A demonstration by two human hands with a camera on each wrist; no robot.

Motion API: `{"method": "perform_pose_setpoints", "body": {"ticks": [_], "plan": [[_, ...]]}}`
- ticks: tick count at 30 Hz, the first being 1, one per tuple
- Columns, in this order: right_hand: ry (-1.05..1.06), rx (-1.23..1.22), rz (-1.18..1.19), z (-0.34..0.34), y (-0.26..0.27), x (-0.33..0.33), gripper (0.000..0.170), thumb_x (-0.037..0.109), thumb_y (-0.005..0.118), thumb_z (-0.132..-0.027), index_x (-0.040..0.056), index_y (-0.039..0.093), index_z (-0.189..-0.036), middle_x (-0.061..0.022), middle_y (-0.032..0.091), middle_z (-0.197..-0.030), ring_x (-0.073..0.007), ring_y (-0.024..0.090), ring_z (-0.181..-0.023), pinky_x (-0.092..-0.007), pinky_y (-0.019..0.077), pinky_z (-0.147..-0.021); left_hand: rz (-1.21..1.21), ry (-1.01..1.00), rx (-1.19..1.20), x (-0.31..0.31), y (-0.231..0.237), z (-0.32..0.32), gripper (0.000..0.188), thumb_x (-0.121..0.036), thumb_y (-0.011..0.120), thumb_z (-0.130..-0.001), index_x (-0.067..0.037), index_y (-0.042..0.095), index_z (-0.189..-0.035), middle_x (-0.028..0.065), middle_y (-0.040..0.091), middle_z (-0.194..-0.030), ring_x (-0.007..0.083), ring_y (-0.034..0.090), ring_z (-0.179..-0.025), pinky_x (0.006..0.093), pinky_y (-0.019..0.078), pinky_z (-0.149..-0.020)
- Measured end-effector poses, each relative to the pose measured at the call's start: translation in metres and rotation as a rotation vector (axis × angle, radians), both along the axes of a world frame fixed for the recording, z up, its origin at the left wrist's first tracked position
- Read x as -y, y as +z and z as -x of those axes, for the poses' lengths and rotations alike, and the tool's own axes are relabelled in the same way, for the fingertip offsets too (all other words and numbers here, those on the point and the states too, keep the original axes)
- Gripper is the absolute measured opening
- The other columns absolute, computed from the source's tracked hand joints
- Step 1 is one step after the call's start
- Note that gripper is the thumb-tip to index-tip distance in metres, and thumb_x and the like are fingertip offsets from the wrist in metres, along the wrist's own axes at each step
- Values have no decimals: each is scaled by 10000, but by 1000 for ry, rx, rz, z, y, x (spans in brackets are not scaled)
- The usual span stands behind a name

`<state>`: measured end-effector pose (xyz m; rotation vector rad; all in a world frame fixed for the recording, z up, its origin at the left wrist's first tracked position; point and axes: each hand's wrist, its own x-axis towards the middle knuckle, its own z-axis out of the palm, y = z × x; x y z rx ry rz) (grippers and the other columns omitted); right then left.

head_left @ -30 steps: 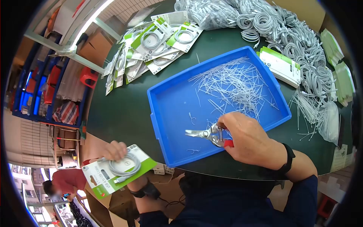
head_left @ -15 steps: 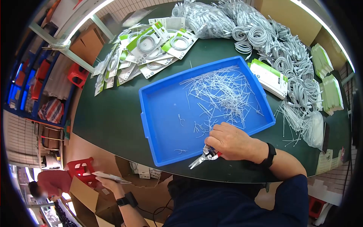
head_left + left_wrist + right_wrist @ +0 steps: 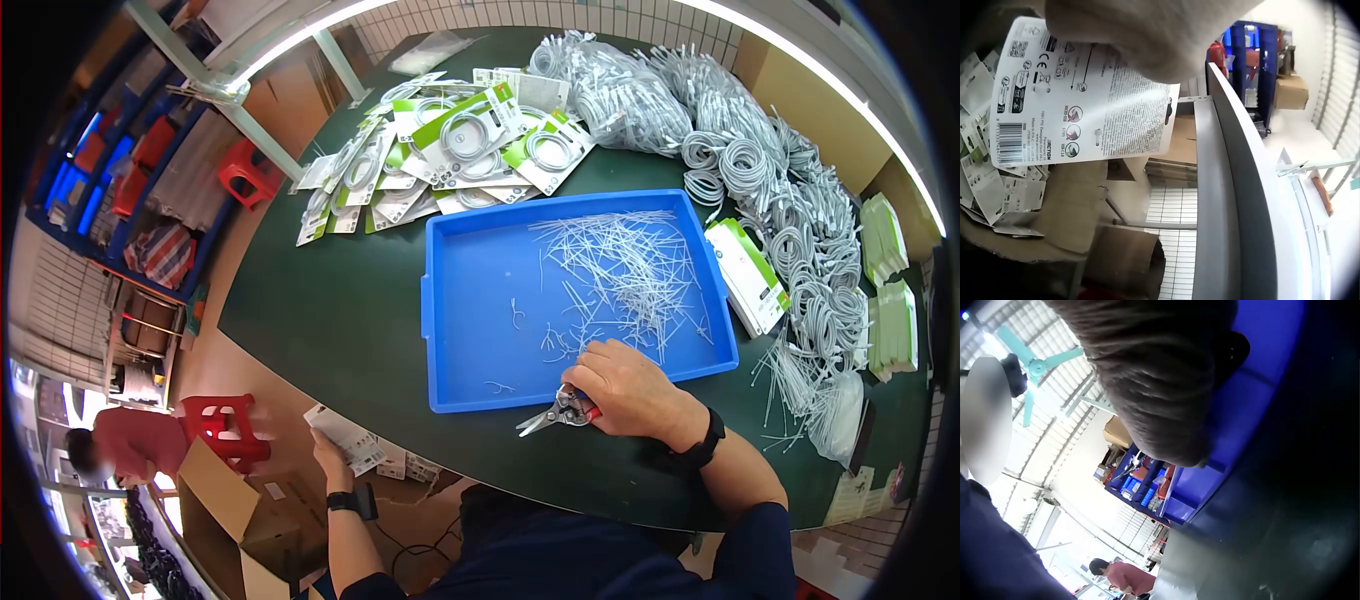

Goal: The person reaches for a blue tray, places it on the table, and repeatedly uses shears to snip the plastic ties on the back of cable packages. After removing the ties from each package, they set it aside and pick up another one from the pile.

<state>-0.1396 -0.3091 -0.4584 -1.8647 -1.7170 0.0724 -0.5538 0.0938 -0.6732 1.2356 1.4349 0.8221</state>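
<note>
My left hand [image 3: 330, 458] pinches a printed white card [image 3: 345, 438] beside the table's front edge. In the left wrist view the card's back [image 3: 1085, 100] shows text and a barcode, with the hand [image 3: 1141, 31] over its top edge. Below the card in that view lies a box of similar cards [image 3: 1016, 194]. My right hand [image 3: 640, 392] grips red-handled cutters [image 3: 568, 408] at the front edge of the blue tray [image 3: 480, 402], their blades pointing left. White ties [image 3: 620, 265] lie scattered in the tray. The right wrist view shows that hand [image 3: 1154, 381] but not the cutters.
Packaged cables [image 3: 465, 140] are heaped at the table's back left. Coiled cables [image 3: 745, 165] fill the back right, with a stack of cards [image 3: 745, 275] beside the tray. A cardboard box [image 3: 225, 495], a red stool [image 3: 225, 430] and a seated person [image 3: 135, 445] are at the lower left.
My left hand has carried the card, with a coiled cable on its face, down from the table to beside the edge. My right hand has moved the cutters from over the tray to its front edge.
</note>
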Motion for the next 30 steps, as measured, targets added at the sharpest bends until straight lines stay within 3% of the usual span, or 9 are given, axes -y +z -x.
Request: {"method": "perform_pose_setpoints", "body": {"ticks": [5, 8, 11, 14, 18, 22, 25, 27, 30], "plan": [[-50, -210, -110, -2, 15, 3, 458, 16, 789, -656, 68, 641, -1086, -91, 644, -928, -302, 645, -882, -412, 519, -777, -61, -1, -65, -5, -19, -5, 692, -601, 460, -1079, 45, 688, -1181, 120, 725, -1000, 231, 682, -828, 385, 564, -758], [-105, -292, -113, -4, 18, 8, 495, 35, 824, -661, 72, 640, -1119, -93, 656, -947, -305, 653, -868, -411, 528, -769, -27, -250, -319, -11, -9, 6, 723, -632, 482, -1051, 45, 711, -1156, 118, 726, -903, 255, 688, -755, 395, 560, -688], [-110, -292, -132, -11, 24, 10, 504, 71, 854, -713, 69, 644, -1171, -92, 654, -947, -288, 650, -836, -394, 535, -743, 20, -85, -310, 11, 28, -12, 552, -494, 507, -1083, 8, 714, -979, 53, 663, -788, 138, 617, -723, 276, 475, -594], [-113, -321, -162, -14, 31, 14, 562, 97, 863, -773, 59, 642, -1288, -90, 669, -960, -239, 645, -795, -351, 539, -704, -213, 127, -266, -15, 7, 13, 434, -389, 534, -1081, -5, 703, -967, 37, 653, -800, 131, 611, -718, 262, 467, -600], [-189, -674, -200, -19, 25, 28, 678, 123, 847, -841, 55, 586, -1463, -59, 693, -919, -132, 615, -719, -290, 526, -680, -532, 177, -41, 8, 144, -81, 283, -235, 520, -1093, 4, 672, -1094, 42, 681, -983, 142, 639, -855, 274, 525, -790], [-221, -912, -180, -28, 32, 34, 669, 219, 800, -917, 48, 550, -1514, -17, 653, -826, -74, 550, -677, -254, 476, -655, -720, -306, 178, 38, 258, -215, 187, -138, 555, -1090, 5, 674, -1094, 54, 683, -991, 112, 654, -877, 259, 547, -813], [-252, -878, -163, -32, 37, 37, 666, 268, 793, -930, 47, 552, -1511, -8, 621, -806, -72, 525, -675, -245, 454, -645, -781, -769, 13, 60, 294, -312, 135, -104, 636, -1039, 12, 695, -1072, 29, 682, -952, 74, 636, -864, 245, 526, -779], [-285, -862, -170, -35, 38, 40, 675, 287, 798, -930, 44, 553, -1509, -1, 600, -795, -70, 511, -676, -242, 446, -645, -1031, -1013, -6, 76, 301, -377, 94, -82, 673, -982, -10, 707, -1032, 73, 710, -912, 160, 670, -811, 298, 532, -754], [-312, -877, -210, -39, 40, 44, 683, 289, 809, -923, 35, 555, -1504, 7, 579, -790, -67, 499, -683, -238, 442, -652, -1387, -1125, -371, 68, 276, -454, 365, -220, 782, -889, -49, 674, -1193, 118, 681, -1135, 287, 648, -1090, 398, 515, -924]]}}
